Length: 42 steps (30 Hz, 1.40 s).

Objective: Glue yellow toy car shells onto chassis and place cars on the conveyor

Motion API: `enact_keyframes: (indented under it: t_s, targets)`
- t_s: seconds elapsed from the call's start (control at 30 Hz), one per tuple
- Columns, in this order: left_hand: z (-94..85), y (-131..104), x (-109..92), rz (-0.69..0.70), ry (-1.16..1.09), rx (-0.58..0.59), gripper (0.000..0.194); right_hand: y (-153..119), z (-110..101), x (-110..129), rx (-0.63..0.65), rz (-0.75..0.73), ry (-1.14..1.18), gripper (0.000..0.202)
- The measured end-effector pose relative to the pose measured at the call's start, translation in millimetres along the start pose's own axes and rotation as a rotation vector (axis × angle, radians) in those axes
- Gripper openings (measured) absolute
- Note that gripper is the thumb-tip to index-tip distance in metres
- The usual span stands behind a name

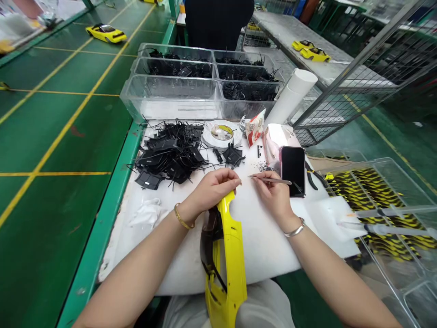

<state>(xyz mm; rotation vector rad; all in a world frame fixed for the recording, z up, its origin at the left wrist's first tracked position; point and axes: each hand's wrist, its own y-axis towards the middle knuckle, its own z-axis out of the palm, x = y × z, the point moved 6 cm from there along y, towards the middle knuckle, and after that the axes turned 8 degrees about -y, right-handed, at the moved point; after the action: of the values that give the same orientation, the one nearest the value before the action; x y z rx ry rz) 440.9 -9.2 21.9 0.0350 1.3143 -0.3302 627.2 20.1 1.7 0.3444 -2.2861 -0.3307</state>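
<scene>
A yellow toy car body (234,255) with dark windows lies on its side, reaching from the table's front edge over my lap. My left hand (218,187) is closed on its far end. In my right hand (275,196) is a pair of metal tweezers (273,180), pinched between the fingers, with the tips pointing left toward my left hand. Just beyond the tweezers lie tiny black parts (262,167), scattered on the white table top (184,255). Any small piece at the tweezer tips is too small to make out.
Black wired parts (167,157) are heaped at the back left, near a tape roll (221,133). A phone (292,171) and pliers (314,176) lie right. Behind stands a clear divided bin (180,102); syringes (392,229) jut in from the right. A person (218,23) is beyond.
</scene>
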Motion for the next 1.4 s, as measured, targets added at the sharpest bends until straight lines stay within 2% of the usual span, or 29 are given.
enact_keyframes:
  t_s: [0.33,0.43,0.53,0.63,0.73,0.83,0.97,1.17,1.4]
  targets:
    - [-0.2,0,-1,-0.001,-0.014,-0.004,0.021,0,2,-3,0.008,0.019,0.044,0.004]
    - [-1.7,0,3,-0.01,-0.045,-0.005,0.025,-4,-7,4,-0.02,0.004,0.071,0.003]
    - [-3.1,1,9,-0.054,-0.102,-0.016,0.035,-9,-27,26,-0.074,-0.056,0.155,0.004]
    - [-3.2,2,8,-0.058,-0.143,-0.032,0.044,-12,-40,58,-0.046,-0.17,0.258,0.012]
    - [-1.5,2,3,0.009,-0.15,-0.036,0.047,-11,-41,88,-0.009,-0.338,0.279,0.022]
    - [-0.6,0,1,0.036,-0.189,-0.043,0.05,-11,-34,104,-0.047,-0.477,0.267,0.03]
    - [-2.0,2,7,0.007,-0.235,-0.038,0.048,-14,-23,105,-0.092,-0.521,0.256,0.034]
    - [-3.2,5,11,-0.011,-0.259,-0.025,0.047,-21,-19,104,-0.115,-0.59,0.181,0.038]
    - [-1.0,3,9,-0.043,-0.278,-0.028,0.05,-21,-19,94,-0.161,-0.478,0.259,0.036]
